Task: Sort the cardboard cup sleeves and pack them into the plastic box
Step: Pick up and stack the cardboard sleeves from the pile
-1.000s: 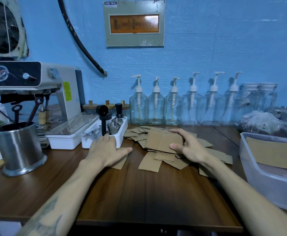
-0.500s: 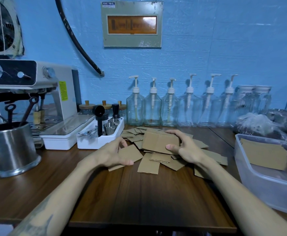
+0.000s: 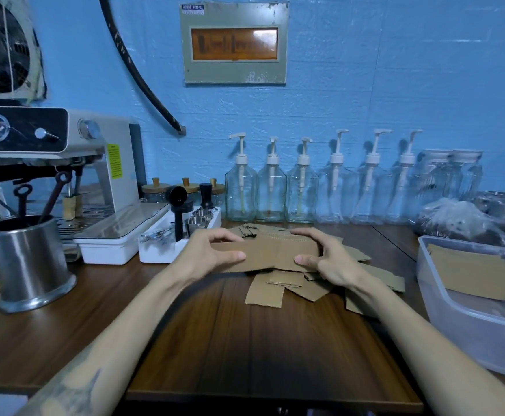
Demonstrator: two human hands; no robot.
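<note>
Flat brown cardboard cup sleeves lie in a loose pile [image 3: 278, 292] on the wooden counter. My left hand [image 3: 206, 255] pinches one sleeve [image 3: 257, 259] by its left end, lifted just above the pile. My right hand [image 3: 332, 259] grips a small stack of sleeves [image 3: 299, 250] at its right end, thumb on the front face. The two held pieces overlap in the middle. At the right stands the clear plastic box [image 3: 455, 322] with sleeves [image 3: 470, 274] leaning inside against its far wall.
An espresso machine [image 3: 65, 163], a steel utensil pot [image 3: 26, 262] and a white tool tray [image 3: 167, 244] stand at the left. Several glass pump bottles [image 3: 302, 190] line the blue wall. A plastic bag [image 3: 455, 217] lies behind the box.
My left hand has picked up a sleeve from the left side of the pile and carried it right, against the stack in my right hand. The stack has risen slightly.
</note>
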